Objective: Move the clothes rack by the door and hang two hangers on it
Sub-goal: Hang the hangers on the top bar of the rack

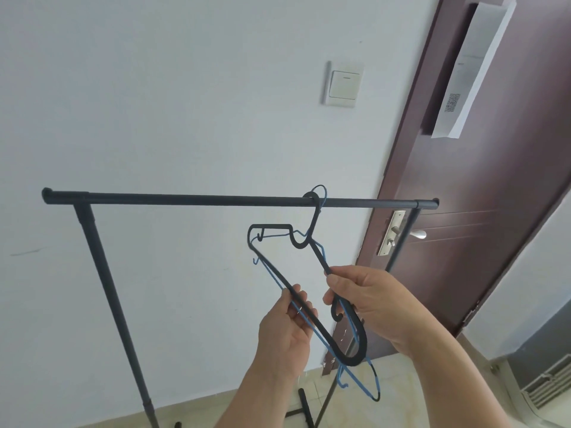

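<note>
The black clothes rack (185,199) stands against the white wall, just left of the dark brown door (482,217). A thick black hanger (312,313) and a thin blue wire hanger (363,387) both have their hooks over the rack's top bar, right of its middle. They hang tilted toward me. My left hand (287,332) pinches the lower bars of both hangers. My right hand (367,301) grips the black hanger's right shoulder.
A light switch (343,84) sits on the wall above the bar. The door has a silver handle (415,233) and a white paper (472,66) stuck on it. The rack's feet rest on the beige tile floor (256,396). A grey vented unit (553,384) stands at the lower right.
</note>
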